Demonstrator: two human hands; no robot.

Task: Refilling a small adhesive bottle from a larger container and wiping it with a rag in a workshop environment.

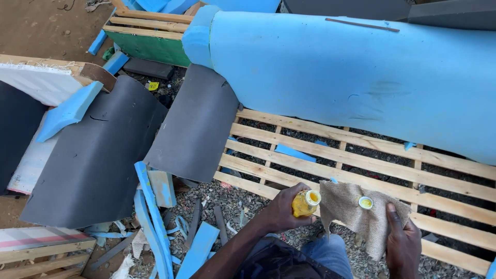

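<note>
Yellow bottle (305,203) gripped in left hand (281,209), right hand (403,245) holding burlap cloth (356,212)

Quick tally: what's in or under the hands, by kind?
Yellow bottle, open, in left hand: 1
Yellow cap, lying on the cloth: 1
Tan cloth, under right hand: 1
Total: 3
</note>
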